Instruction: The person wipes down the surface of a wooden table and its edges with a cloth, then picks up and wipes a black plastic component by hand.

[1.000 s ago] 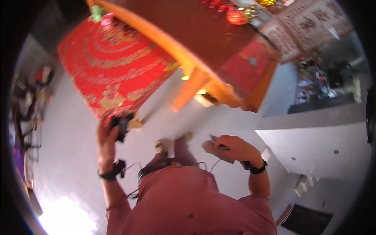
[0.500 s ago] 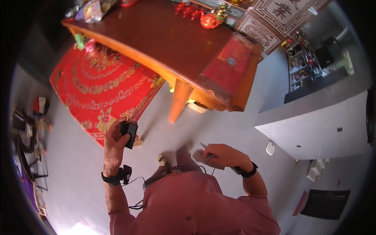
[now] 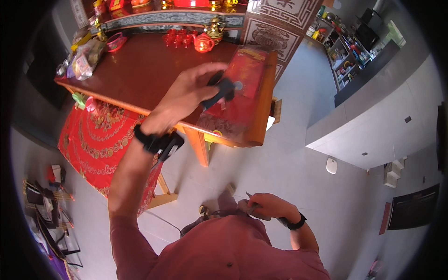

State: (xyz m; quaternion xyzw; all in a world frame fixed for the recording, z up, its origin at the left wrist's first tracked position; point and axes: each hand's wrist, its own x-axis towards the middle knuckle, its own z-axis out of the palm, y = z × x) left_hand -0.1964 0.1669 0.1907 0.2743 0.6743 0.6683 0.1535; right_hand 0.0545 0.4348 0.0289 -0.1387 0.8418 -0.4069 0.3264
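Observation:
My left hand (image 3: pixel 191 91) is raised over the right end of the red-brown wooden table (image 3: pixel 135 70), gripping a small black rectangular object (image 3: pixel 219 93), blurred by motion. Behind and beneath it lies a red printed packet (image 3: pixel 249 70); whether the object touches it I cannot tell. Low at waist level, my right hand (image 3: pixel 263 203) is closed round a greyish object (image 3: pixel 245 205) with a thin tip, too indistinct to name.
A red teapot (image 3: pixel 203 43), red cups (image 3: pixel 177 38), bags (image 3: pixel 86 58) and a pink bowl (image 3: pixel 116 43) are on the table. A red patterned cloth (image 3: pixel 93 140) is at left. A grey half-wall (image 3: pixel 373 130) and cluttered shelves (image 3: pixel 345 65) are at right.
My left hand has risen from beside the red cloth to over the table's right end, still holding the black object. The view has tilted up; my right hand stays low.

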